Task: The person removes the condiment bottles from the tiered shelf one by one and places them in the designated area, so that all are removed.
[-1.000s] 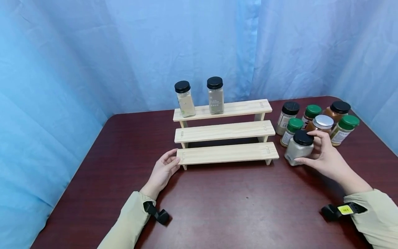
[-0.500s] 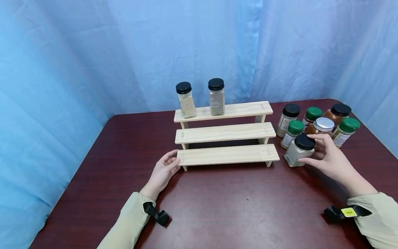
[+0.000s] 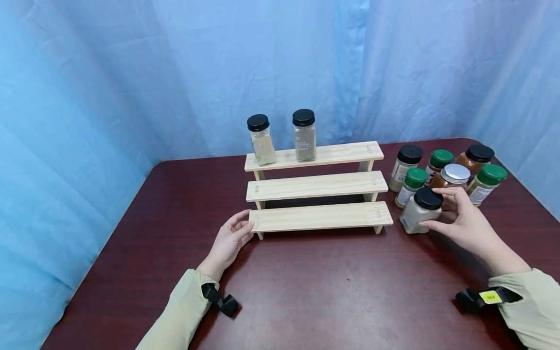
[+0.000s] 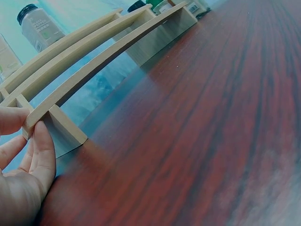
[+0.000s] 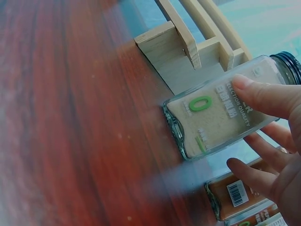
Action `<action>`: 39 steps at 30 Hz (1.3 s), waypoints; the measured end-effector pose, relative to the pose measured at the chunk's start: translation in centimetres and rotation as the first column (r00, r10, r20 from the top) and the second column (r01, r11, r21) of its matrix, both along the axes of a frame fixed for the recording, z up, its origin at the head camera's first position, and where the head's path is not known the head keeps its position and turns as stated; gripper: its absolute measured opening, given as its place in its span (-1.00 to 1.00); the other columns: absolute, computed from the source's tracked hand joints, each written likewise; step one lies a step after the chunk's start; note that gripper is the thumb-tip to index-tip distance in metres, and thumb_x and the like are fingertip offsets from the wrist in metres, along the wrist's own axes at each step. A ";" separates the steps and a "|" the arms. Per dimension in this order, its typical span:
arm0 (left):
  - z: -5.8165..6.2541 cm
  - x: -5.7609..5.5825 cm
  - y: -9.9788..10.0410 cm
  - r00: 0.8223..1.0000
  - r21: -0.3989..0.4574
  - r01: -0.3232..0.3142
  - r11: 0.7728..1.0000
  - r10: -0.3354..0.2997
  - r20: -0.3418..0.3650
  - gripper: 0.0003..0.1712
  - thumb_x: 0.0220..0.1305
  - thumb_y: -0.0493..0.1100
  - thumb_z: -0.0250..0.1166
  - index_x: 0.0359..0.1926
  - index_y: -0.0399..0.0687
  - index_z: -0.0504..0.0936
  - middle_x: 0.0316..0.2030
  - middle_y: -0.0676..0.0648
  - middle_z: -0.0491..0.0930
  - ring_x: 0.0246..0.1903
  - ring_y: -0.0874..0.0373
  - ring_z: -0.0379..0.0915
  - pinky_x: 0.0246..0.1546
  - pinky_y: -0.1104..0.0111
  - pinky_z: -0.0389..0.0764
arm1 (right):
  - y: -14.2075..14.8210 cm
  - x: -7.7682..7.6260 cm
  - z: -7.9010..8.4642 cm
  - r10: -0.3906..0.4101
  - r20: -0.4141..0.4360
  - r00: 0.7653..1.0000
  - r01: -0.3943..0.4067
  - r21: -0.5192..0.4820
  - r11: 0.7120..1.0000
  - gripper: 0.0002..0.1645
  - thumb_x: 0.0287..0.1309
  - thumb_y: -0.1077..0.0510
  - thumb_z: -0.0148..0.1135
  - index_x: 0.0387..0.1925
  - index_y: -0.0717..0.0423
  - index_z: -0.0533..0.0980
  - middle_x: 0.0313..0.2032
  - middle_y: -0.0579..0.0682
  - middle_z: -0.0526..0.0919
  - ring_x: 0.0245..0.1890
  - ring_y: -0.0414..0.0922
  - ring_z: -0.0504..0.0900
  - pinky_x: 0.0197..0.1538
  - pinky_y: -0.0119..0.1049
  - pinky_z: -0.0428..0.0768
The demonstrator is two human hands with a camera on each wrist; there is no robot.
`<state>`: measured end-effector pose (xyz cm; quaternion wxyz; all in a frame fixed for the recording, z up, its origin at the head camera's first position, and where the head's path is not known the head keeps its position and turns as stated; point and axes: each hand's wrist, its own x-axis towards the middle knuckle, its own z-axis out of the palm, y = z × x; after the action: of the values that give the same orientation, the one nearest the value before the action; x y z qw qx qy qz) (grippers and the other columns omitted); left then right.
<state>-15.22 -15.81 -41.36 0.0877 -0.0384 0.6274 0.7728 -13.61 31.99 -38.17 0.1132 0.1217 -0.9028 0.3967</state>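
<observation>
A three-tier wooden shelf rack (image 3: pixel 323 217) stands mid-table. My left hand (image 3: pixel 228 242) pinches the left end of its lowest board; in the left wrist view the thumb and fingers (image 4: pixel 43 155) meet at the board's corner. To the right of the rack, my right hand (image 3: pixel 464 228) grips a square glass spice jar (image 3: pixel 417 217) with a black lid and pale powder inside. The thumb (image 5: pixel 263 96) lies on the jar's printed face in the right wrist view. Two black-lidded spice jars, one pale (image 3: pixel 263 148) and one grey (image 3: pixel 305 143), stand on the top tier.
Behind the right hand cluster several more jars, among them a green-lidded one (image 3: pixel 486 183), a silver-lidded one (image 3: pixel 455 174) and a black-lidded one (image 3: pixel 402 170). Blue curtains (image 3: pixel 197 73) hang behind and beside the dark red table (image 3: pixel 306 291).
My right hand and wrist have shifted very slightly to the right, while the jar keeps its place. The left hand and the rack are where they were.
</observation>
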 end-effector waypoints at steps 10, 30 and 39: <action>-0.8 0.1 -0.3 0.999 0.036 0.012 0.999 -0.010 -0.052 -0.31 0.23 -0.24 0.27 0.32 -0.30 0.22 -0.35 0.10 0.49 -0.35 0.37 0.49 -0.27 0.57 0.54 | -0.2 0.1 0.2 -0.025 0.021 0.999 0.024 0.038 0.999 -0.08 -0.09 0.36 0.43 0.21 0.34 0.07 0.03 0.51 0.36 -0.23 -0.80 0.18 -0.29 -0.88 0.28; 0.0 -0.3 0.1 0.998 0.005 -0.029 1.000 0.029 0.058 -0.42 0.35 -0.42 0.03 0.37 -0.23 0.17 -0.37 0.11 0.48 -0.39 0.37 0.48 -0.29 0.55 0.53 | -3.9 -0.7 6.6 -0.134 -0.311 0.941 0.082 -0.174 0.981 -0.45 -0.04 0.45 0.33 0.07 0.30 0.44 -0.05 -0.41 0.42 -0.08 -0.53 0.46 -0.08 -0.79 0.37; 0.2 -0.1 0.1 0.998 0.007 -0.034 0.999 0.033 0.053 -0.42 0.34 -0.42 0.04 0.36 -0.25 0.19 -0.37 0.11 0.48 -0.39 0.37 0.47 -0.29 0.55 0.54 | -11.5 -3.1 10.1 -0.020 -0.260 0.965 -0.037 -0.212 0.977 -0.50 0.08 0.33 0.30 0.08 0.25 0.41 -0.01 -0.18 0.44 0.01 -0.36 0.44 0.10 -0.56 0.44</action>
<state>-15.34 -15.68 -41.17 0.0915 -0.0690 0.6213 0.7752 -16.74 20.48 -28.11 0.2417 0.1637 -0.8313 0.4729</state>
